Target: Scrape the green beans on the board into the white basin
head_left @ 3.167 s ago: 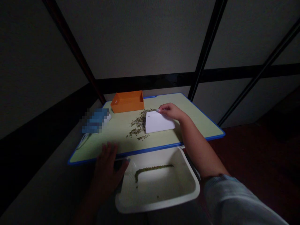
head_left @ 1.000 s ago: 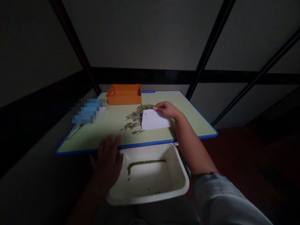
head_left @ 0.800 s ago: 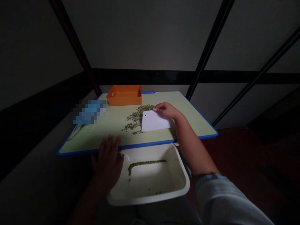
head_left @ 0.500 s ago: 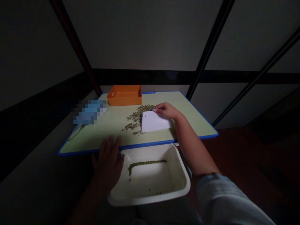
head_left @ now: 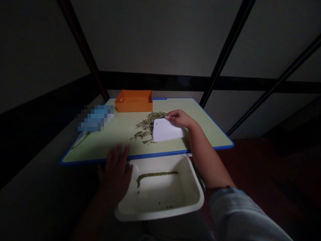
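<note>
My right hand [head_left: 179, 117] pinches the top edge of a white flat scraper [head_left: 167, 130] with a small hole in one corner. The scraper stands tilted on the table, its left end against a scattered patch of small green beans [head_left: 146, 124]. My left hand [head_left: 115, 175] has its fingers spread, the tips on the table's front edge and the thumb beside a white plastic basin [head_left: 160, 214]. Inside the basin, more green beans [head_left: 156, 174] lie in a line along the far and left sides of its floor, with a few loose ones near the front.
An orange box [head_left: 134, 106] stands at the back left of the light green, blue-edged table [head_left: 200, 124]. A blurred blue item [head_left: 96, 117] with a white cord lies at the left. Dark-framed panels [head_left: 155, 40] rise behind the table.
The view has shifted very slightly. Both hands, the scraper and the beans keep nearly the same places.
</note>
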The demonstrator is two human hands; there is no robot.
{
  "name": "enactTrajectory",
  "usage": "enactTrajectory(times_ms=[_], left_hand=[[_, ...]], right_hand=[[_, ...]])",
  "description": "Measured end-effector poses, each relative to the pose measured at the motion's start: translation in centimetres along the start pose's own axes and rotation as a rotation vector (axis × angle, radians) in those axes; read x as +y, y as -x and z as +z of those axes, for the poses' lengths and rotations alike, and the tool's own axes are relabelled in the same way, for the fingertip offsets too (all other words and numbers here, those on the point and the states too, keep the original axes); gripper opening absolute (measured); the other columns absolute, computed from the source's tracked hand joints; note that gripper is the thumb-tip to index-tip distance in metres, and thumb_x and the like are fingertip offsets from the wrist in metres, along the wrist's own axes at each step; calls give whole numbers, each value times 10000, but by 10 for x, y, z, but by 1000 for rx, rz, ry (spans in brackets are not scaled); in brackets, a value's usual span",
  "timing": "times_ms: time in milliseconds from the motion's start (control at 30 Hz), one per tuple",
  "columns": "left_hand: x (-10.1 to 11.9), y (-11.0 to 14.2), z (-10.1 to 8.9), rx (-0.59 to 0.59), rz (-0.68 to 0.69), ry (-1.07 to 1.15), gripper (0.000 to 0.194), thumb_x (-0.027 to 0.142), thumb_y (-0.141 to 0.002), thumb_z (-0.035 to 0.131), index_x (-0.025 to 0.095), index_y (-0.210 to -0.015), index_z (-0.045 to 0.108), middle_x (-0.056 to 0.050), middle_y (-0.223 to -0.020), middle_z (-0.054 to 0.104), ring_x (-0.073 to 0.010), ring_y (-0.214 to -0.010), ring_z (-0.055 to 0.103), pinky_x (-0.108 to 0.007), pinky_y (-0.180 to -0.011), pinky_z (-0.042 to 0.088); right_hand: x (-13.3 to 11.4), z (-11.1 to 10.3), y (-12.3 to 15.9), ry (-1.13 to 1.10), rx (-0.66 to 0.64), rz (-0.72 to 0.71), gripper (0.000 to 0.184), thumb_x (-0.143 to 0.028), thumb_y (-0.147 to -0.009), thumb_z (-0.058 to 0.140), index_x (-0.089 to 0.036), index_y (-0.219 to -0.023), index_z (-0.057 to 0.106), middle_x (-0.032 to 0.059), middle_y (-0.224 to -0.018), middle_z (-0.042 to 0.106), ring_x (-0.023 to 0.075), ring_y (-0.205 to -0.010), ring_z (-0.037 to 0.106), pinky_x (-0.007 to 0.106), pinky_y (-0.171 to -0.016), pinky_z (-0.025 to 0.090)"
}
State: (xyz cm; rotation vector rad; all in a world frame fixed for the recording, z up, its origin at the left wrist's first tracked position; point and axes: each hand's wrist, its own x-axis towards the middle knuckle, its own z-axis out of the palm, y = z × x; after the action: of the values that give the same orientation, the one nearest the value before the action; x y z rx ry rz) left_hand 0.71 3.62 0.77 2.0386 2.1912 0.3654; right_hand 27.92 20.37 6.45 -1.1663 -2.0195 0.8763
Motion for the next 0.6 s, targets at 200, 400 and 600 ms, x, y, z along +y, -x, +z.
enactTrajectory(times_ms=[200,400,600], left_hand=[[0,1,1,15,3,4,535,361,-894,226,278,-1423,233,-37,-1567,146,-253,-1447,74,-660,-1098,147],[3,2,-1,11,6,-24,527,353,-899,199,289,-1422,225,-29,-1567,139,-248,-1447,80,-701,-1075,130],[3,3,0,62,56,-157,536,325,-895,194,237,-1422,242,-101,-1554,179,-273,-1441,113,-702,-1065,148]], right_hand=[[3,2,-2,12,8,-30,402,-542,-707,536,-167,-579,467,-44,-573,305,84,-563,282,256,-532,215],[5,2,-3,25,10,-40,395,-532,-725,530,-155,-611,506,-38,-585,330,91,-582,302,256,-547,233],[4,2,-2,25,24,-30,402,-537,-727,527,-148,-626,515,-40,-589,328,89,-576,299,254,-544,231]])
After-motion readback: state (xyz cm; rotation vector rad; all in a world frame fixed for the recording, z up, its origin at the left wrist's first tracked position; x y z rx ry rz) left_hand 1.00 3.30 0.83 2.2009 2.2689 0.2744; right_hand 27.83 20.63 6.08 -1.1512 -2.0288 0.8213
